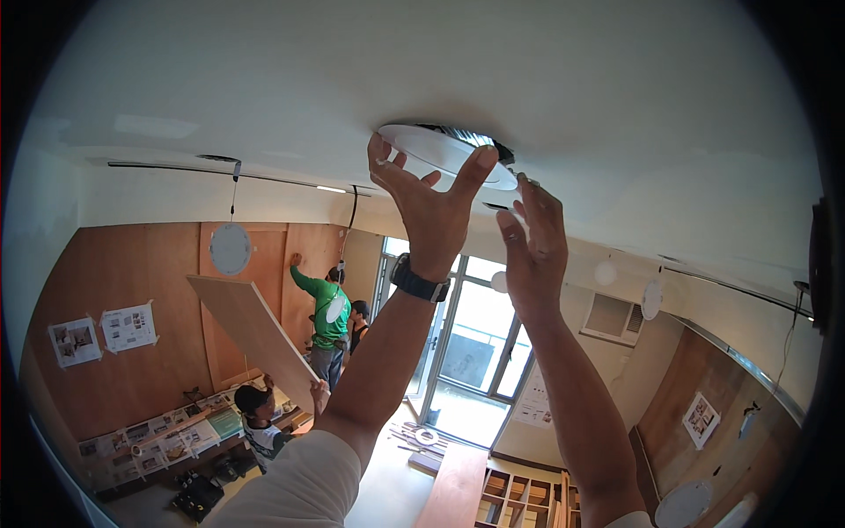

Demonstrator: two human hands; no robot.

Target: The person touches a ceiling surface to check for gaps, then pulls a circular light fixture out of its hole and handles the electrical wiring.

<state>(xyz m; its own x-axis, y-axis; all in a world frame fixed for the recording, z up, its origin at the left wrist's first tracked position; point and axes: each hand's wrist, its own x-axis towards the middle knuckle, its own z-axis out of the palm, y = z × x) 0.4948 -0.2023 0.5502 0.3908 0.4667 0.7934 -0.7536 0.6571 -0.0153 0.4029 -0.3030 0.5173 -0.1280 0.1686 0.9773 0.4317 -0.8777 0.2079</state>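
Overhead, a round flat white ceiling light sits tilted below a dark opening in the ceiling, its ribbed back partly showing. My left hand grips the light's rim from below, thumb and fingers spread across it. A dark watch is on my left wrist. My right hand is raised beside the light's right edge, fingers bent and thumb apart. Its fingertips are close to the rim; I cannot tell whether they touch it. No object shows in its grasp.
Similar round lights hang by wires, one at left and another at right. One person in green reaches toward the wood-panelled wall. Another in a cap holds a long board. Below are a wooden shelf unit and glass doors.
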